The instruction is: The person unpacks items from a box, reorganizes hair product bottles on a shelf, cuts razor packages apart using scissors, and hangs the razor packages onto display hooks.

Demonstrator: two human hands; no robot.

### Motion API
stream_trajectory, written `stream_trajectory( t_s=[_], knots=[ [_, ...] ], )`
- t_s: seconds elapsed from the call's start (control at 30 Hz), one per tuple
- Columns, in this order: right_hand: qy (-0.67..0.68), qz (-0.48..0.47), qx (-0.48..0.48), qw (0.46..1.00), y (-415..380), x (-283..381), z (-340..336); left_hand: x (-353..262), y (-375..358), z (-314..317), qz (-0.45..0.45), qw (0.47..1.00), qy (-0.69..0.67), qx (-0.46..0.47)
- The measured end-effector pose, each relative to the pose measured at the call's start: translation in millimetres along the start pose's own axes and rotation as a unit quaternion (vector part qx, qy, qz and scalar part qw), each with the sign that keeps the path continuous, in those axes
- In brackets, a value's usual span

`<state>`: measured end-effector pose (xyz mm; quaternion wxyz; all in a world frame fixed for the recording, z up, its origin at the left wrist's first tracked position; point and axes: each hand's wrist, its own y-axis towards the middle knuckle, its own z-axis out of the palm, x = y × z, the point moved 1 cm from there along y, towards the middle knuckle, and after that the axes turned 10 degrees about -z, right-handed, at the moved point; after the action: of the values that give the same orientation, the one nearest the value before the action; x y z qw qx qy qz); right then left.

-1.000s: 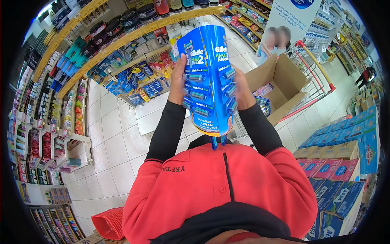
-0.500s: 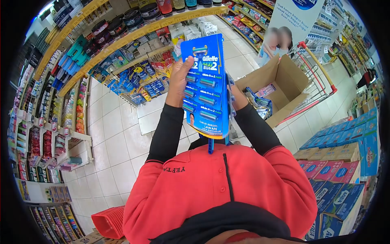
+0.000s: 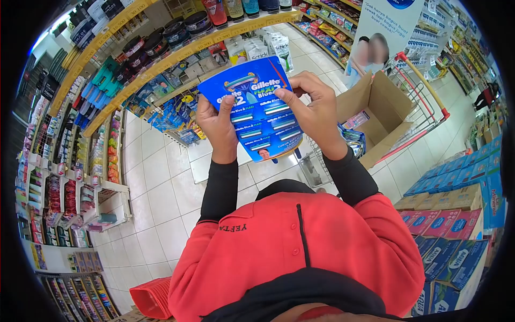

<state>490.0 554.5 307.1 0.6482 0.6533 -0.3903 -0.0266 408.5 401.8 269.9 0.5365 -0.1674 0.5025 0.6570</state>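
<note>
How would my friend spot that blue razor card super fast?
Start at the red shirt, low in the middle, and follow the black sleeves up. Between the left hand and right hand is the blue razor card, white letters spelling Gillette; unlike the packs racked beyond, it's held.

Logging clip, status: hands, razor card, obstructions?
Left hand grips left edge, right hand upper right. Gillette Flexi Blue2 razor card, front visible. Nothing visibly blocking; open cardboard box at right.

Glossy card razor display (image 3: 258, 121), matt cardboard box (image 3: 389, 110), smooth shiny floor tiles (image 3: 155, 185)
</note>
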Motion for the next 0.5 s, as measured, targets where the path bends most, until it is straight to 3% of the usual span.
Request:
stream_trajectory(
  t_s=[0.07, 0.2, 0.23, 0.3, 0.37, 0.43, 0.47, 0.5],
  knots=[
    [0.037, 0.043, 0.007, 0.998, -1.3, -2.3, 1.1, -4.5, -3.1, 7.5, 0.056, 0.998, -0.023, -0.021],
    [0.028, 0.049, 0.026, 0.998, 4.0, -3.2, -0.8, -28.3, 6.5, -0.5, 0.025, 0.999, 0.026, 0.024],
    [0.017, 0.017, 0.062, 0.998, 4.1, -4.3, 0.3, -41.2, 9.5, -1.1, 0.089, 0.985, 0.145, 0.036],
    [0.008, -0.015, 0.097, 0.995, 1.6, -4.9, 3.8, -69.8, 13.3, 6.8, 0.208, 0.902, 0.374, 0.059],
    [-0.058, -0.080, 0.139, 0.985, -4.1, -0.9, 13.2, -82.1, 6.1, 22.1, 0.185, 0.882, 0.427, 0.071],
    [-0.047, -0.091, 0.135, 0.986, -8.6, 0.6, 17.1, -71.0, 2.7, 20.2, 0.126, 0.823, 0.515, 0.202],
    [-0.036, -0.082, 0.134, 0.987, -10.2, 1.2, 17.1, -68.2, 1.0, 21.5, 0.087, 0.862, 0.462, 0.187],
    [-0.026, -0.073, 0.132, 0.988, -11.4, 1.9, 17.2, -68.6, -0.7, 19.1, 0.088, 0.862, 0.464, 0.186]
  ],
)
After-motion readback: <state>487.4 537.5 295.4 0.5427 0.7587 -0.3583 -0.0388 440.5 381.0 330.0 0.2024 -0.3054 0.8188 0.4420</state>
